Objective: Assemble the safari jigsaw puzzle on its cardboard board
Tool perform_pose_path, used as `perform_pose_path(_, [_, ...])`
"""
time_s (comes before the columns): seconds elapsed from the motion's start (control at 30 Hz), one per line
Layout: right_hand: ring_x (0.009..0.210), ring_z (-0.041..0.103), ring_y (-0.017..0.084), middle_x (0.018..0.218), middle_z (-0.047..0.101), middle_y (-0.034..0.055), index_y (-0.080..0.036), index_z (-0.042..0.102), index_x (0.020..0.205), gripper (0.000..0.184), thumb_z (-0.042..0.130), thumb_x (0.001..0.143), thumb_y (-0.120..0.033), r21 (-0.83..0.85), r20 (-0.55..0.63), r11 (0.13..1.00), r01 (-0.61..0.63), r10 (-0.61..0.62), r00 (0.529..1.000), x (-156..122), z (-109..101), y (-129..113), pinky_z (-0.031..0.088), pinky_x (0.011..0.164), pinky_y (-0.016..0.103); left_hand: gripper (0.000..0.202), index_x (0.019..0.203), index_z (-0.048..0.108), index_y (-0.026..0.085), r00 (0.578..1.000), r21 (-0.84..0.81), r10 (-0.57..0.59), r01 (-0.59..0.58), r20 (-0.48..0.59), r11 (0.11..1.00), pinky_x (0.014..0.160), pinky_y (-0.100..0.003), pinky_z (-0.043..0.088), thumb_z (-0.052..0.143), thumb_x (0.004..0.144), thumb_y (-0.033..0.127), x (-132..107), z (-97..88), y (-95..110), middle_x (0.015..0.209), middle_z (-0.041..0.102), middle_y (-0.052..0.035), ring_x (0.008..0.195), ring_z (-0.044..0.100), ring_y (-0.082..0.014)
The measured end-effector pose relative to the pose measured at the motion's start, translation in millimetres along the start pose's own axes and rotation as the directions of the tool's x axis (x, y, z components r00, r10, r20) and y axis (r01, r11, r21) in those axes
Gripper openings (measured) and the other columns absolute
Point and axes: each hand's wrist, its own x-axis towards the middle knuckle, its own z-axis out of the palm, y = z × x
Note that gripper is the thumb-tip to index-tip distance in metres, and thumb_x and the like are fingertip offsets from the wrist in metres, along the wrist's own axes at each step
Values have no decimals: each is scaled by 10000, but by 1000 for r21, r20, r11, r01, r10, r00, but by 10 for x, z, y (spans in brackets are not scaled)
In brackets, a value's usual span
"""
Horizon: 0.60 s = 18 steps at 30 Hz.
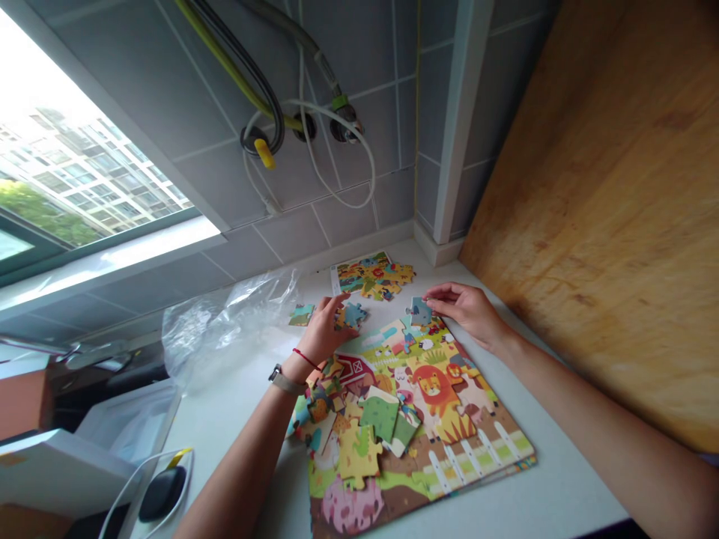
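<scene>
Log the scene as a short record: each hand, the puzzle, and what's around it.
Left hand: beside teal piece
Right hand: fingers on blue piece
Puzzle: farm-scene board, loose pieces on it
Beyond: piece cluster
Nearby: plastic bag, hoses

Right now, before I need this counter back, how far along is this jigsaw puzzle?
Done: the lion and white fence section looks assembled. In hand: the right hand pinches a blue-green piece at the top edge, and the left hand is beside a blue piece. Left: loose pieces heaped on the barn side and more at the back.
</scene>
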Motion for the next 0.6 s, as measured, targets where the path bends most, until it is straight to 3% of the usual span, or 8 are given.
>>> perform_pose_path(0.1, [898, 767, 234, 957, 825, 73, -215, 790, 887, 465, 997, 582, -499, 14, 5, 1000, -3, 3, 1000, -9, 9, -11, 656, 761, 347, 693, 1386, 623, 239, 999, -74, -24, 21, -42, 997, 835, -339, 630, 855, 735, 175, 8, 17, 66, 1139, 609, -53, 862, 698, -164])
perform_pose_path(0.2, [894, 768, 232, 959, 825, 74, -206, 791, 894, 464, 1003, 581, -476, 21, 15, 1000, -4, 3, 1000, -29, 30, -33, 658, 766, 353, 592, 1315, 663, 224, 991, -330, -114, 84, -74, 940, 719, -269, 621, 841, 751, 231, -1, 52, 234, 1039, 605, -18, 780, 662, -124])
perform_pose_path(0.27, [898, 774, 239, 960, 825, 79, -202, 790, 899, 474, 1004, 575, -474, 30, 29, 1000, -9, 8, 1000, -51, 53, -54, 659, 767, 361, 568, 1223, 702, 200, 974, -596, -225, 174, -12, 784, 731, -263, 625, 900, 697, 283, -26, 94, 391, 971, 645, -8, 804, 677, -139])
perform_pose_path(0.33, [907, 781, 246, 952, 827, 84, -200, 789, 903, 481, 1005, 570, -472, 41, 56, 999, -18, 16, 998, -79, 83, -76, 660, 771, 364, 526, 1073, 715, 164, 943, -748, -306, 296, 130, 594, 771, -278, 637, 961, 635, 322, -68, 157, 550, 900, 697, -15, 817, 707, -161])
perform_pose_path(0.43, [906, 786, 238, 939, 831, 78, -200, 788, 903, 467, 1006, 573, -447, 52, 99, 998, -30, 24, 995, -126, 134, -99, 656, 787, 355, 500, 923, 654, 155, 918, -785, -322, 371, 231, 496, 787, -312, 660, 966, 652, 436, -141, 270, 734, 848, 712, -17, 778, 727, -159])
perform_pose_path(0.6, [903, 792, 246, 948, 834, 80, -201, 785, 925, 449, 986, 607, -446, 25, 143, 999, -19, 15, 990, -170, 188, -99, 659, 789, 372, 598, 944, 580, 181, 888, -804, -308, 446, 342, 393, 759, -349, 683, 981, 629, 493, -200, 375, 865, 907, 727, -19, 873, 769, -215])
